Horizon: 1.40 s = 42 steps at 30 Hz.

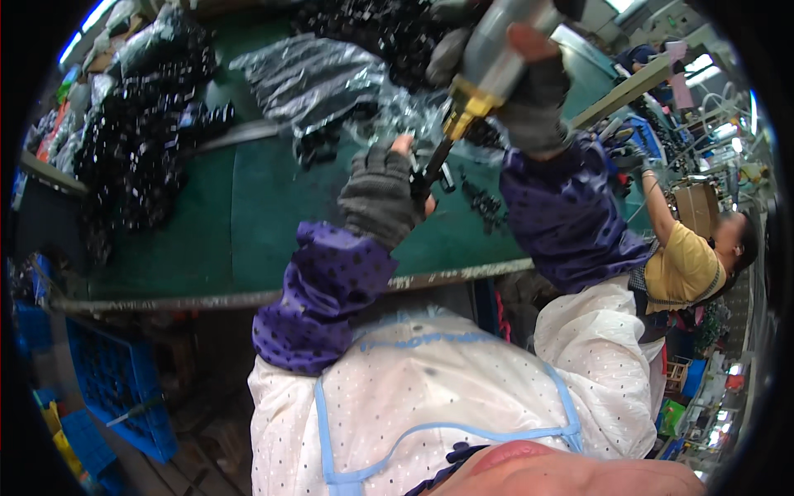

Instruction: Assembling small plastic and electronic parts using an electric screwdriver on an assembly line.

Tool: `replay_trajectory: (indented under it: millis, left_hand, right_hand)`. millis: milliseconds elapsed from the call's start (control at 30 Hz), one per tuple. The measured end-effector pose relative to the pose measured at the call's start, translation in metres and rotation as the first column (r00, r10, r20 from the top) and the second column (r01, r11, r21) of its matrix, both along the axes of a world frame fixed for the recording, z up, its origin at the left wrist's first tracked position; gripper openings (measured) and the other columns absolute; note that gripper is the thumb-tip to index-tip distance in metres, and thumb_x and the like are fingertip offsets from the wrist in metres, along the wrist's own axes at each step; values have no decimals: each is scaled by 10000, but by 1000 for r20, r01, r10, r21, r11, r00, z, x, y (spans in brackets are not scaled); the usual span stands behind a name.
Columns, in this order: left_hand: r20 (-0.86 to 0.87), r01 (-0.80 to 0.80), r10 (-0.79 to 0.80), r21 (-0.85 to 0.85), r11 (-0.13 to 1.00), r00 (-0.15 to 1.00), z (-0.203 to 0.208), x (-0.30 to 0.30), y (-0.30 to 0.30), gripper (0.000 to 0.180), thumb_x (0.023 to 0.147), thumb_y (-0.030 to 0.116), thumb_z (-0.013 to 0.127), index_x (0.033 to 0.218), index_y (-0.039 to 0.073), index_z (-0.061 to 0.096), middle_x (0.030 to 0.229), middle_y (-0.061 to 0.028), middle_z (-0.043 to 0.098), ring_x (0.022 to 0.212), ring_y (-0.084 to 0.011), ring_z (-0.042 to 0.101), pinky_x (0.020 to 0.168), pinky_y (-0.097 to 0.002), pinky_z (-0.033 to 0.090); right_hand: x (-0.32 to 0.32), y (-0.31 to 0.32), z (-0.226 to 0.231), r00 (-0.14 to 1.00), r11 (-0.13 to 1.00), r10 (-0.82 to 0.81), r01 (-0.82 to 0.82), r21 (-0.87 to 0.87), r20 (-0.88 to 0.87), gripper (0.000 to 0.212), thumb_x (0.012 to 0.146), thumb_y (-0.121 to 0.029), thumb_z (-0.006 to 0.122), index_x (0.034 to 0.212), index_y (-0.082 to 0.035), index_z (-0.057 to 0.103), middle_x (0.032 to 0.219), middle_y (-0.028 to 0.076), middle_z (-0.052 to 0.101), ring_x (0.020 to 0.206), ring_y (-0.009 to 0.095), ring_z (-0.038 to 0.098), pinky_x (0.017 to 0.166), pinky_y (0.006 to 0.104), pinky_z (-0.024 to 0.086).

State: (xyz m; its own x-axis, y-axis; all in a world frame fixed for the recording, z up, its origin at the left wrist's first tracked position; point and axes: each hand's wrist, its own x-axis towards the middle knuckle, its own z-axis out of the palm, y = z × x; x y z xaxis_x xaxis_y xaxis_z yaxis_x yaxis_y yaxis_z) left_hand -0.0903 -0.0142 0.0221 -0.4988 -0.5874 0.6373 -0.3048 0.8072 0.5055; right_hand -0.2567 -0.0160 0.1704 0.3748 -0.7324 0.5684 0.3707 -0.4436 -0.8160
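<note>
My right hand (pixel 536 103), in a dark grey fingerless glove, is wrapped round a power screwdriver (pixel 501 51) with a grey body and a brass-coloured nose. The tool slants down to the left, its dark tip reaching the fingers of my left hand (pixel 379 192). Gloved the same way, that hand is closed on a small black part (pixel 423 183) with a shiny metal piece beside it. The tip meets or nearly meets this part; the exact contact is hidden. Small dark pieces (pixel 483 202) lie on the green tabletop (pixel 273 219) just right of my left hand.
A large heap of shiny black parts (pixel 136 157) covers the table's left side. Clear plastic bags (pixel 318 74) and more black parts (pixel 364 25) lie at the back. Blue crates (pixel 120 384) stand below left. At the right, a person in a yellow top (pixel 685 264) works nearby.
</note>
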Motion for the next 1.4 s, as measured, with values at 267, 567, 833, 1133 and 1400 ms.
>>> replay_trajectory:
  millis: [267,567,833,1133,1400]
  left_hand:
    - [13,-59,60,-67,996,998,17,-8,-21,682,595,214,654,1214,23,440,987,-195,538,895,-354,534,800,-457,408]
    - [82,-63,62,9,998,995,19,1,-19,821,535,242,750,1248,29,403,1121,-166,502,1050,-340,494,932,-472,364]
    - [23,-65,67,-83,994,997,19,5,-10,783,559,247,722,1251,28,427,1102,-174,520,1015,-340,511,914,-450,381]
    - [51,-58,61,-50,997,997,10,16,-14,867,505,238,755,1266,21,400,1145,-157,492,1063,-331,487,941,-481,351]
    - [73,-55,51,51,997,996,1,11,-15,891,484,241,770,1272,45,402,1146,-149,493,1066,-319,489,947,-481,348]
  right_hand:
    - [-21,18,79,53,-114,-990,287,-951,135,382,783,-156,643,1115,-13,522,901,146,633,760,294,665,655,369,561]
    - [11,59,105,222,238,-969,736,-634,-106,147,835,-153,599,918,-49,537,688,16,528,613,103,503,548,237,420]
    - [-7,-5,45,922,937,-345,330,112,177,436,846,-254,636,1188,-39,470,963,125,594,852,274,617,747,449,512]
    - [12,-4,32,965,972,-19,-44,229,263,392,739,-155,612,1081,-22,475,951,171,577,803,383,646,785,571,518]
    - [14,-5,15,935,965,-250,218,146,251,367,737,-194,618,1036,-5,518,852,158,599,701,342,655,656,508,564]
